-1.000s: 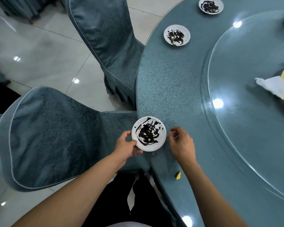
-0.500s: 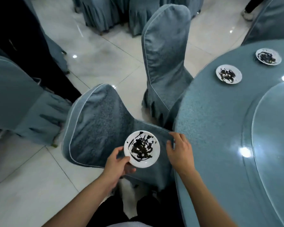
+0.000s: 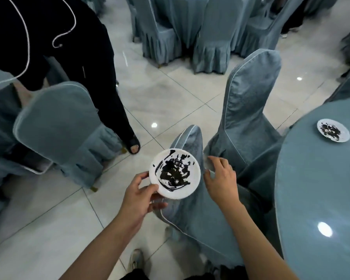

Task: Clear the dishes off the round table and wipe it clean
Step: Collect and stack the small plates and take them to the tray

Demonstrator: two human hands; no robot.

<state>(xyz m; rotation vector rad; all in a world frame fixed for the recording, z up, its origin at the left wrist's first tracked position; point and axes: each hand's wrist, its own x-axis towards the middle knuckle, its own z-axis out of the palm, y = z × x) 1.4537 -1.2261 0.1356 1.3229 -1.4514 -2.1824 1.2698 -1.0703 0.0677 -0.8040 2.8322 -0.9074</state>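
From the head camera, the left hand (image 3: 138, 196) pinches the near-left rim of a small white saucer (image 3: 174, 173) smeared with dark sauce, thumb on top, fingers beneath, carrying it level above a covered chair (image 3: 192, 201), away from the round table (image 3: 311, 188). The right hand (image 3: 220, 177) hangs beside the saucer with fingers loosely spread, holding nothing. The saucer looks light, rigid and probably breakable, its wet centre likely slick, so the clean rim is the sensible hold. Another dirty saucer (image 3: 333, 130) waits on the table.
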